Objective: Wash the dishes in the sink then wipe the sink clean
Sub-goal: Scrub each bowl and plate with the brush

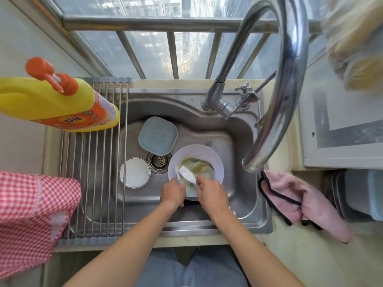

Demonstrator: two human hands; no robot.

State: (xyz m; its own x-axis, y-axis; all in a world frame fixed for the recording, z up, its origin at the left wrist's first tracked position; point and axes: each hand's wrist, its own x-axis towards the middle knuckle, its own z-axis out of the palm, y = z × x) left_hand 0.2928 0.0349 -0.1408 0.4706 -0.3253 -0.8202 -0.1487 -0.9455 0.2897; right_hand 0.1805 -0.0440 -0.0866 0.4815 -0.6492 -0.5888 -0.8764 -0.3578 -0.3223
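A pale purple bowl (209,155) with greenish-yellow residue sits in the steel sink (238,195). My left hand (173,192) grips the bowl's near rim. My right hand (211,193) pinches a white spoon (186,172) that lies in the bowl with a pale wet cloth. Left of the bowl stand a blue square plate (158,135) and a small white dish (134,172), with the drain strainer (159,162) between them.
A roll-up drying rack (97,162) covers the sink's left part. A yellow detergent bottle (60,100) stands at the left, a red checked cloth (31,214) below it. The curved tap (288,90) arches overhead. A pink cloth (300,201) lies on the right counter.
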